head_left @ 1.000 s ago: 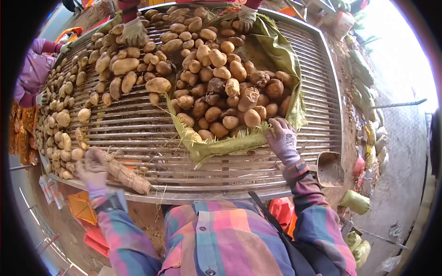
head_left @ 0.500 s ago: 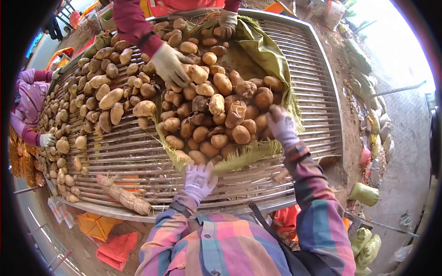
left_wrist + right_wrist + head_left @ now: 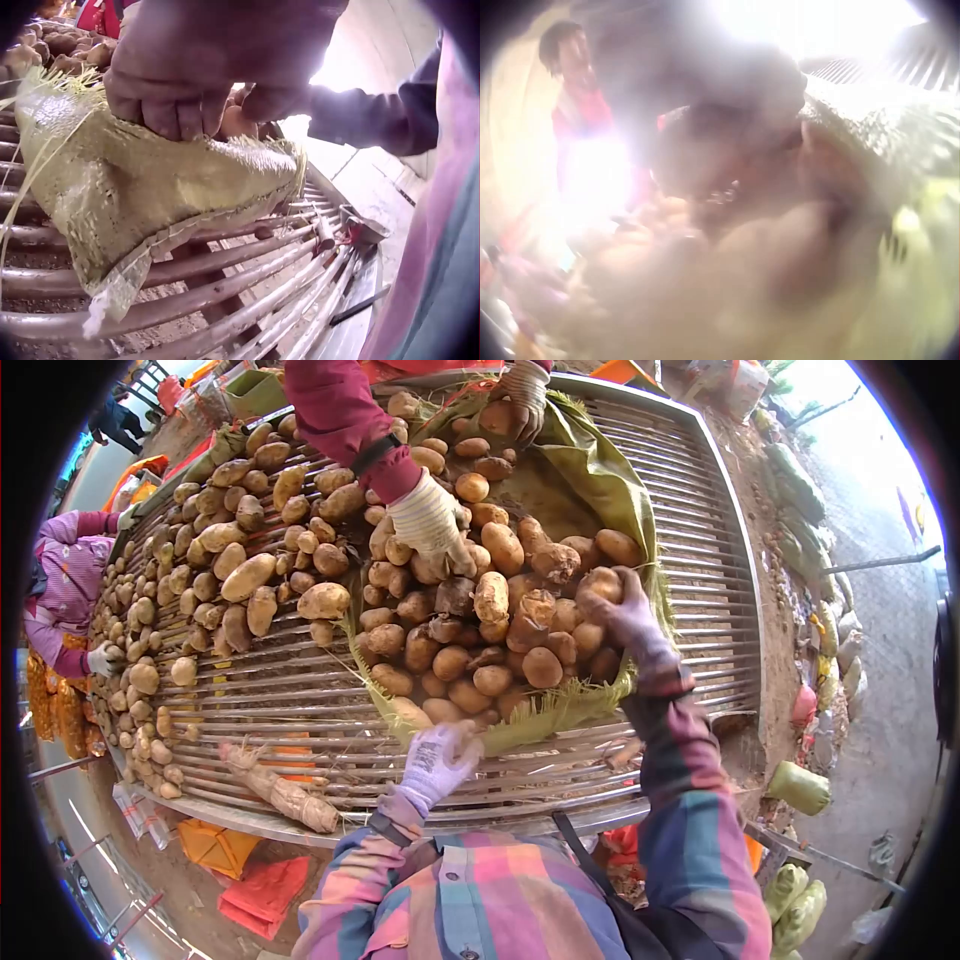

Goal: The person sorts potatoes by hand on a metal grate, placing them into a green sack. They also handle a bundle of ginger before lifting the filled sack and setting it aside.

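Observation:
A heap of potatoes lies on an opened green woven sack over a slatted metal table. My gloved left hand grips the sack's near edge; in the left wrist view the fingers of that hand curl over the sack's frayed rim. At the heap's right side my right hand holds a potato between thumb and fingers. The right wrist view is blurred and glaring, with my right hand only a dark shape.
Across the table another person's gloved hand reaches into the heap, the other near the sack's far edge. Loose potatoes spread to the left, where a second person stands. A bundle of wrapped material lies by the near metal rim.
My left hand came from the left side to the sack's near edge. My right hand let go of the sack's edge, moved up over the heap and took a potato. The opposite person's arm reached in.

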